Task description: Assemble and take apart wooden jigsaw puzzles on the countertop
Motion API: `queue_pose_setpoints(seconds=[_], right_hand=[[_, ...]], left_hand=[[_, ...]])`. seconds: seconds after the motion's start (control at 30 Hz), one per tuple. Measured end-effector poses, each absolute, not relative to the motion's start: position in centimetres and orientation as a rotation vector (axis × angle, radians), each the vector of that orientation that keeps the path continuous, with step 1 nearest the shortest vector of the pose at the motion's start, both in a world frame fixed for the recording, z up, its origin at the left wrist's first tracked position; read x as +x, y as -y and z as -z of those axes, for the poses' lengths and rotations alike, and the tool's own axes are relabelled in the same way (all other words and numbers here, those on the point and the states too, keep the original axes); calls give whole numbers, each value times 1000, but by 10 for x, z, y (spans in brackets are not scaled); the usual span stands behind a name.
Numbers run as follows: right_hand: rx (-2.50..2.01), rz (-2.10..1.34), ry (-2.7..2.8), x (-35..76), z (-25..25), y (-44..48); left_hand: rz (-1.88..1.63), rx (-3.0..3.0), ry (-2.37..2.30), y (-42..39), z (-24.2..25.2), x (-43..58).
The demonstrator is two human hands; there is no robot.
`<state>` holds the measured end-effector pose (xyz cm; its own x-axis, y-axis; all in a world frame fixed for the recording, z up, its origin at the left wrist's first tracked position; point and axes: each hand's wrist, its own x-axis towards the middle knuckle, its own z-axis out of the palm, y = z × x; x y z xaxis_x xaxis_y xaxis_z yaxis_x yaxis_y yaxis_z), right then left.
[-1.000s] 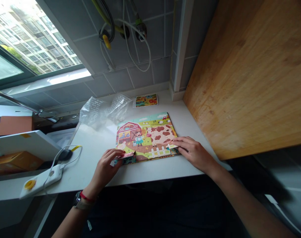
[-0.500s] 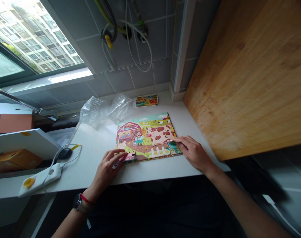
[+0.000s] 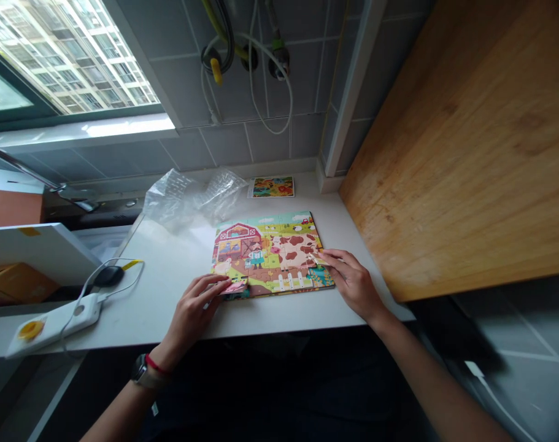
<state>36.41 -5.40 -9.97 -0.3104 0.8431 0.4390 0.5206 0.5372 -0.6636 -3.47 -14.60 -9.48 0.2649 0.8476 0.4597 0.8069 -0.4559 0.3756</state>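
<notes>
Between the hands (image 3: 192,307) (image 3: 355,286) lies the farm puzzle (image 3: 270,255).

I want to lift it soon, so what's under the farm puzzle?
Bits of a teal patterned layer show at the lower corners of the farm puzzle; the rest beneath is covered.

Window (image 3: 28,89) upper L, daylight thru it, bright strip on sill (image 3: 123,126); apt bldg (image 3: 90,52) outside. Grey tile wall (image 3: 187,86) w/ wht grout, behind wht counter (image 3: 153,276). Big wood panel (image 3: 472,147) on R (door or board, can't tell). Grey tiles (image 3: 532,380) lower R, dim. Rm mostly shadowy away from window.
</notes>
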Motion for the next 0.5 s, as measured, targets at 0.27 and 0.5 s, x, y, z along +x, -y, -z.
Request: queue_pose_setpoints(seconds=[0.27,0.5], right_hand=[[-1293,-373,2184,356,110,49],[-1290,-549,2346,363,82,36]], left_hand=[[-1166,2379,-1582,149,96,-36],[-1196,2318,-1561,151,95,-34]])
